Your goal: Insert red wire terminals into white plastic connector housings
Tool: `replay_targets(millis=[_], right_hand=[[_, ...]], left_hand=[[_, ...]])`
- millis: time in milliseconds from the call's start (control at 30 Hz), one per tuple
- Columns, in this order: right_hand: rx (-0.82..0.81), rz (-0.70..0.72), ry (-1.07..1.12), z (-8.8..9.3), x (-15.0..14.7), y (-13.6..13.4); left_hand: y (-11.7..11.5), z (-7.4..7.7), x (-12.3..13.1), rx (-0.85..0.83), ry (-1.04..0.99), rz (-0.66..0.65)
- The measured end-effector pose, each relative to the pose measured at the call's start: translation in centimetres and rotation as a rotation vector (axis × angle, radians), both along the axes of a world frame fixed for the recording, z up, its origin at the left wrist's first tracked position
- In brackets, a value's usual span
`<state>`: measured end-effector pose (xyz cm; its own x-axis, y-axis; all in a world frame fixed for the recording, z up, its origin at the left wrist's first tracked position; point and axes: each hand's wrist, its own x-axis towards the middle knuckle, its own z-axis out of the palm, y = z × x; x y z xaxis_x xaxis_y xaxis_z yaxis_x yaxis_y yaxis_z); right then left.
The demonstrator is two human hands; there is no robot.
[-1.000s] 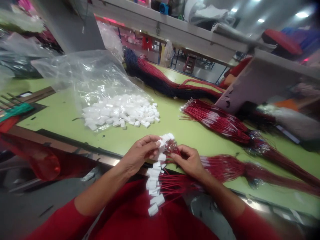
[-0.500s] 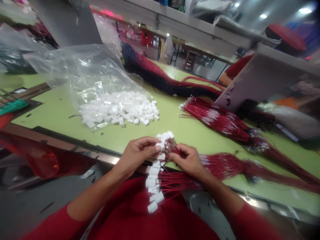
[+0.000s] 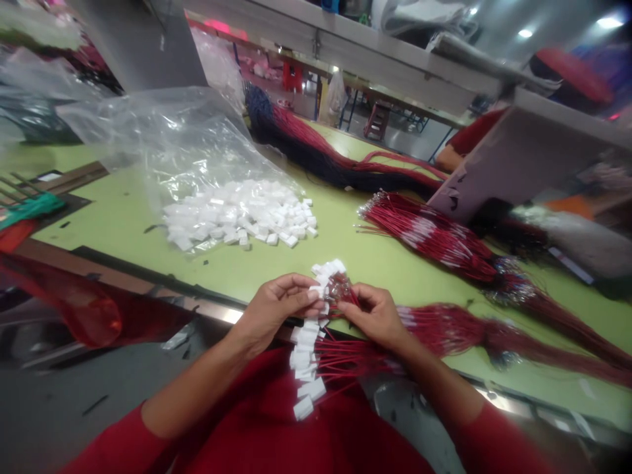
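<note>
My left hand (image 3: 284, 304) pinches a small white plastic connector housing (image 3: 314, 295) between thumb and fingers, at the table's front edge. My right hand (image 3: 378, 315) is closed on a bundle of red wires (image 3: 353, 297), whose bare metal ends show between the two hands. Below the hands, several red wires (image 3: 340, 355) with white housings (image 3: 303, 359) on their ends fan out over my lap. Other white housings (image 3: 332, 267) stand just above my fingertips. Whether the pinched housing sits on a wire is too small to tell.
A pile of loose white housings (image 3: 247, 217) spills from a clear plastic bag (image 3: 162, 131) on the green table (image 3: 237, 270). Bundled red wires (image 3: 424, 234) lie to the right, dark and red cables (image 3: 336, 164) behind. A grey panel (image 3: 474, 151) stands at right, near another person's arm (image 3: 447, 158).
The whole view has shifted slightly to the right. Both hands keep nearly the same pose, with the left still pinching a housing and the right still holding the wires.
</note>
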<state>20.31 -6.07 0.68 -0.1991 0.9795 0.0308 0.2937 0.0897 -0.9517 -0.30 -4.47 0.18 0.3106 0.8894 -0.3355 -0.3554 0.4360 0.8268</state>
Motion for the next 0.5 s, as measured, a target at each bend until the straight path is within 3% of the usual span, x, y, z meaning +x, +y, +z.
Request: replay_targets(millis=[333,500], right_hand=[[0.253,0.053,-0.23,-0.5,-0.2,-0.1],[0.138,-0.053,-0.03,-0.7,0.3,0.6]], left_hand=[[-0.9,-1.1,1.3,0.116,0.097,-0.029],[-1.1,-1.7,1.2,0.215,0.151,-0.108]])
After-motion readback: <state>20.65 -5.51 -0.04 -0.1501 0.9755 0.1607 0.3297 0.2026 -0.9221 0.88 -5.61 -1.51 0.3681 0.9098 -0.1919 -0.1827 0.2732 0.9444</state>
